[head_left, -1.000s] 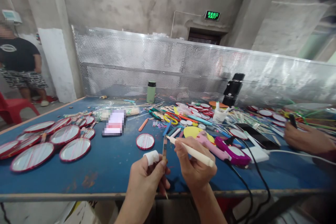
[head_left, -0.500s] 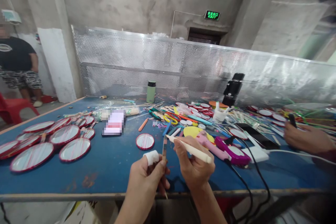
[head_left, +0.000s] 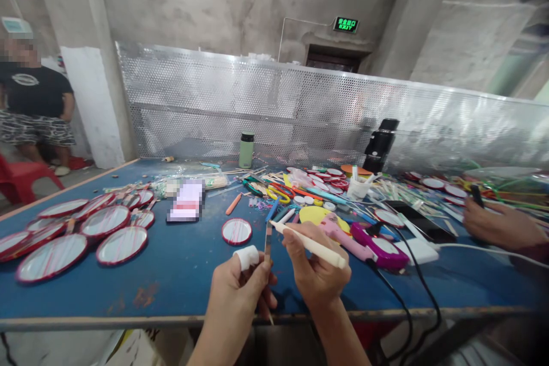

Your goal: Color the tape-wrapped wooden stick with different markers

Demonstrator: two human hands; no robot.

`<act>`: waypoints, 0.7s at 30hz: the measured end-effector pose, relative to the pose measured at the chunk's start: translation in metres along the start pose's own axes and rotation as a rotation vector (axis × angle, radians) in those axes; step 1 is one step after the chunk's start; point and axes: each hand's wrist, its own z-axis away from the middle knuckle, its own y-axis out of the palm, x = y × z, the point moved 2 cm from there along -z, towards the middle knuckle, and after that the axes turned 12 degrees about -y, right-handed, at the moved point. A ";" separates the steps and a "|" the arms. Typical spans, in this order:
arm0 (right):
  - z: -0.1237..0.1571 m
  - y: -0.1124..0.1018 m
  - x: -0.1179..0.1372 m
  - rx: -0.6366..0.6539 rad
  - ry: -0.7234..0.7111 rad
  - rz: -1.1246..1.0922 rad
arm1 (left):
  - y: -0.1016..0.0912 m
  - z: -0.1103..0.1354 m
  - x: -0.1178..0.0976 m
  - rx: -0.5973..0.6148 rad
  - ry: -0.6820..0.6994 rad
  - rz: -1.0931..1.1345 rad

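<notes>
My left hand (head_left: 242, 289), with white tape around one finger, pinches a narrow flat wooden stick (head_left: 268, 243) that stands nearly upright, its face banded in brown. In my right hand (head_left: 319, 269) is a cream-coloured marker pen (head_left: 315, 247), gripped like a pencil. The pen's tip is at the upper part of the stick; whether it touches cannot be made out. Just beyond my left hand lies a small round disc with a red rim (head_left: 237, 231). A pink handled tool (head_left: 347, 238) and a purple device (head_left: 380, 247) lie right of my right hand.
Red-rimmed discs (head_left: 105, 221) pile up at the left, near a phone (head_left: 186, 200). Pens, scissors (head_left: 278, 195) and sticks clutter the middle. A green bottle (head_left: 246, 150) stands behind. Black cables (head_left: 422, 280) hang over the front edge. Another person's hand (head_left: 493, 220) is at the right.
My hands, the stick and the marker pen stay almost where they were. The person standing at the far left has shifted slightly to the right.
</notes>
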 end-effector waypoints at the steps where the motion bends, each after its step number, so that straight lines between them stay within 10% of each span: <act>1: 0.000 0.000 0.000 0.009 0.001 0.004 | 0.000 0.000 0.000 0.001 0.002 0.000; 21: 0.001 -0.001 0.001 -0.013 -0.029 -0.006 | 0.002 0.002 -0.004 0.000 -0.013 0.016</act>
